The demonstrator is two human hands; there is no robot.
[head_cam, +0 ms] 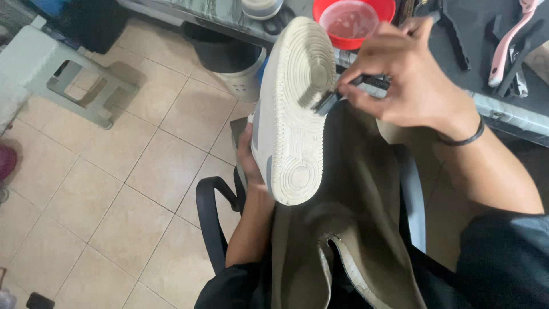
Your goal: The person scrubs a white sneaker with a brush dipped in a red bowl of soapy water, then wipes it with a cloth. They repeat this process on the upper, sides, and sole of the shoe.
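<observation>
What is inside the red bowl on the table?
The red bowl holds pale, cloudy liquid. The shoe covers its left rim, and the right hand its lower edge, so that part stays hidden.

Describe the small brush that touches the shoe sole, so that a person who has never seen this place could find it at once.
Start at the white rubber shoe sole held up in the middle of the view. The small dark brush presses against its right edge, gripped by the right hand with the black wristband. Unlike the pink-handled brush lying on the dark table, it is short, black and touching the sole.
</observation>
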